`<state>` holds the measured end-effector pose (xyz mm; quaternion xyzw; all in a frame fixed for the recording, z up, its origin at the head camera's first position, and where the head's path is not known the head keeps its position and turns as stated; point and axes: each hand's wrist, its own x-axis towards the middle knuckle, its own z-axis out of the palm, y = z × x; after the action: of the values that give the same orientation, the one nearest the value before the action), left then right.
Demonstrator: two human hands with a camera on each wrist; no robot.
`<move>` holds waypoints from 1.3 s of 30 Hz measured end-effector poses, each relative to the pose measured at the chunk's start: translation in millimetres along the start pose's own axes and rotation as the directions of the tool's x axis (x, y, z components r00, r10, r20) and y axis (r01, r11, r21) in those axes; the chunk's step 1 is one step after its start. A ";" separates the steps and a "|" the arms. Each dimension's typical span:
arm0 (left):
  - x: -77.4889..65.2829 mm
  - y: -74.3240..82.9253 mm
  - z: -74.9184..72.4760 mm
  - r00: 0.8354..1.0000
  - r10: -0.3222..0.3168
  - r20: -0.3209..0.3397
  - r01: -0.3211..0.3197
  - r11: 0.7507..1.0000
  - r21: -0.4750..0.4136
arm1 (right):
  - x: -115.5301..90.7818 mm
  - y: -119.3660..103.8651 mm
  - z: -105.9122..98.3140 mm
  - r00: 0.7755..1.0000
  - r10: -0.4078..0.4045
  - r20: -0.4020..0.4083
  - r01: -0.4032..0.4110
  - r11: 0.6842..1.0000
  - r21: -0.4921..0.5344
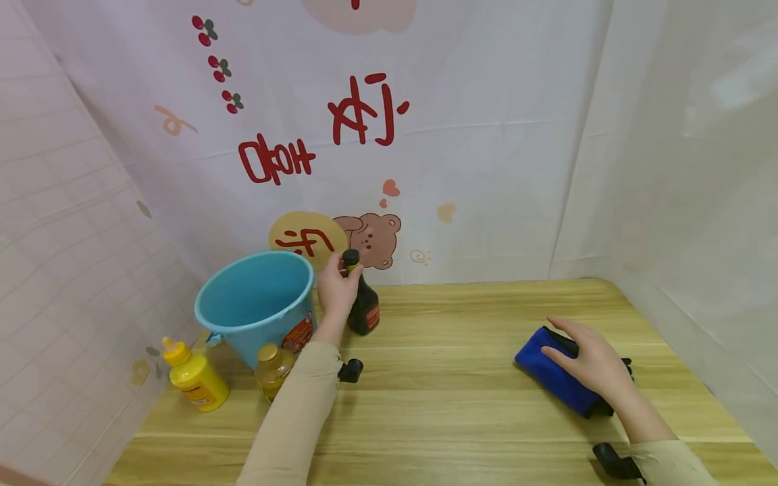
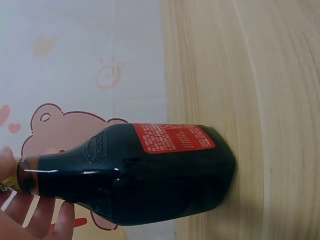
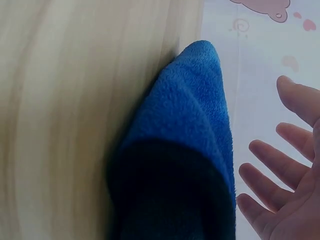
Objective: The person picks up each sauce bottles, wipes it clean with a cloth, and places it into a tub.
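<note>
My left hand (image 1: 335,287) holds a dark sauce bottle (image 1: 366,312) by its neck, just below the black cap. In the left wrist view the bottle (image 2: 165,185) shows a red label, and fingers and thumb wrap its yellow-banded neck. The bottle stands beside a light blue bucket (image 1: 243,344), near the back of the table. On the right, my right hand (image 1: 588,358) hovers over a folded blue cloth (image 1: 550,371) with black edging. In the right wrist view that hand (image 3: 295,185) has its fingers spread beside the fuzzy cloth (image 3: 185,105), holding nothing.
A yellow squeeze bottle (image 1: 199,381) stands at the table's left side. Between it and my left forearm is a gold-capped bottle (image 1: 273,374), partly covered by the sleeve. A printed curtain (image 1: 486,202) hangs along the back edge of the wooden table (image 1: 437,405).
</note>
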<state>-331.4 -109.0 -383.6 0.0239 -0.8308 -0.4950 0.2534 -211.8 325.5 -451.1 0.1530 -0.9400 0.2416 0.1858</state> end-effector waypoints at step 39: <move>-64.2 37.9 9.8 0.852 0.371 0.369 -0.263 0.914 -0.310 | 2.9 1.3 14.4 0.989 -0.138 0.053 0.140 0.989 -0.041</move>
<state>-271.9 -63.2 -381.2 -0.2532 -0.7894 -0.5392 0.1483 -218.8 318.7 -462.1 0.2200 -0.9366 0.2033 0.1817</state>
